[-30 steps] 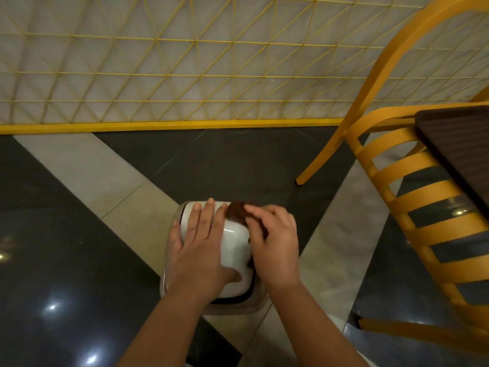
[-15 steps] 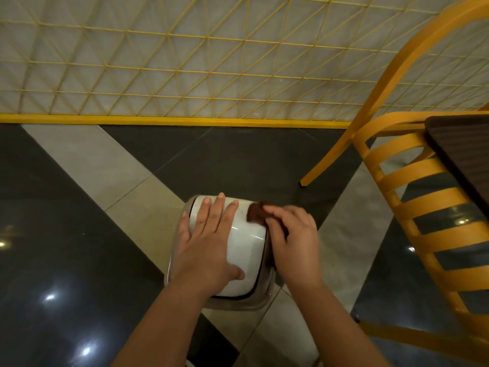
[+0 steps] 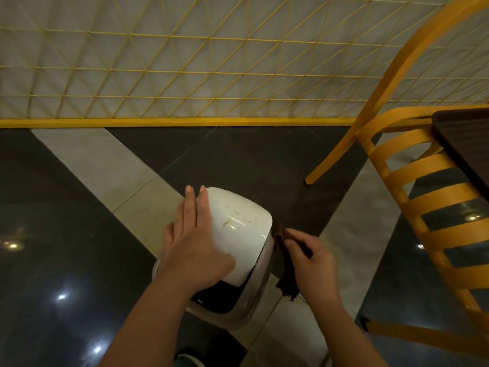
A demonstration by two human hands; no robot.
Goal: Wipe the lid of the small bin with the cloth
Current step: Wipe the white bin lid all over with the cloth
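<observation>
A small bin stands on the floor below me, its white lid tilted up at the near edge so the dark inside shows. Pale smears mark the lid's top. My left hand lies flat on the lid's left half, fingers straight. My right hand is off the lid, beside the bin's right side, and pinches a dark brown cloth that hangs down from the fingers.
A yellow slatted chair stands to the right, one leg on the floor just beyond the bin. A dark tabletop pokes in at the right edge. A yellow mesh fence runs across behind the bin. The floor is glossy dark and beige tile.
My right hand slid the cloth off the lid's far right corner and down beside the bin. The lid has tipped up at its near edge, and my left hand shifted to its left side.
</observation>
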